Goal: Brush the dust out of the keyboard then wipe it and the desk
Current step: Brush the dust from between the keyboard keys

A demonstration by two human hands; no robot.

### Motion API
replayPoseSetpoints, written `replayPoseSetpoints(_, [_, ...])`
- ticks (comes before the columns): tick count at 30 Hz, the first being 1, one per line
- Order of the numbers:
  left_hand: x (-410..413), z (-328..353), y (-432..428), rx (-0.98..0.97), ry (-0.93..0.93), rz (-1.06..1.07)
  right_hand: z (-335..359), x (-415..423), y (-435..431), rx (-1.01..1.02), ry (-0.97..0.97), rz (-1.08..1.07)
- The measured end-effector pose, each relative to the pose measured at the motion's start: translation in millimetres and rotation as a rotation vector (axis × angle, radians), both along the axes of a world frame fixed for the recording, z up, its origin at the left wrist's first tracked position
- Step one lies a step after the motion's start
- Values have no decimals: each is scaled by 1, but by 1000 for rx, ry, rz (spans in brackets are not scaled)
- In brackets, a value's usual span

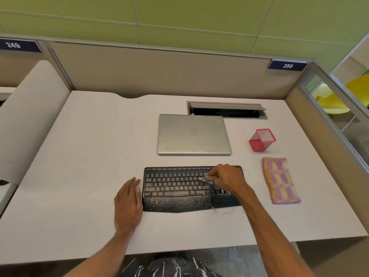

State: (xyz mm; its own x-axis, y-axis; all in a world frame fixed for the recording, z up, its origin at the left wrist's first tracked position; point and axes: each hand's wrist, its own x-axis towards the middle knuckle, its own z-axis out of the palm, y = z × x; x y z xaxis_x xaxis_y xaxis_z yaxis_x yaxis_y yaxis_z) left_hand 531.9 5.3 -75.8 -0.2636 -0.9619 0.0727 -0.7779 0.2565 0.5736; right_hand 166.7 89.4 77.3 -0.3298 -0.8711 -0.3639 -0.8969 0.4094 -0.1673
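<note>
A black keyboard (179, 188) lies on the pale desk (79, 156), with tan dust scattered over its keys and palm rest. My right hand (227, 179) hovers over the keyboard's right side and grips a small brush (204, 178) whose tip touches the keys. My left hand (127, 200) lies flat on the desk with straight fingers, against the keyboard's left edge. A folded yellow and purple cloth (280, 180) lies to the right of the keyboard. A few crumbs (225, 212) lie on the desk in front of the keyboard's right end.
A closed silver laptop (193, 134) sits behind the keyboard. A red mesh pen holder (261, 139) stands to its right, behind the cloth. An open cable hatch (227, 109) is set in the desk at the back. Partition walls enclose the desk at the back and right.
</note>
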Motion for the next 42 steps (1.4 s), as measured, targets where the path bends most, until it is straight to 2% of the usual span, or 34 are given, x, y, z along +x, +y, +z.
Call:
replayPoseSetpoints(9, [0,1,0,5,7,-2,1,-22,15,-84,73,-202])
replayPoseSetpoints(13, [-1,2,0,7,11,-2,-4,-16,19,-37,68,-149])
replayPoseSetpoints(18, [0,2,0,9,15,-4,7,-19,20,140,-7,-57])
replayPoseSetpoints(20, [0,2,0,14,14,-3,8,-25,22,93,-29,-130])
replayPoseSetpoints(22, [-1,2,0,13,12,1,10,-26,25,26,30,-207])
replayPoseSetpoints(25, [0,1,0,7,10,-1,2,-23,28,0,84,-220])
replayPoseSetpoints(33, [0,1,0,3,4,-5,0,-21,26,254,-256,-78])
replayPoseSetpoints(35, [1,2,0,5,10,-1,1,-23,27,192,-237,-148])
replayPoseSetpoints(38, [0,2,2,0,12,-1,-2,-24,28,-41,-53,-259])
replayPoseSetpoints(42, [1,1,0,4,14,-4,-11,-14,33,-98,-34,-192])
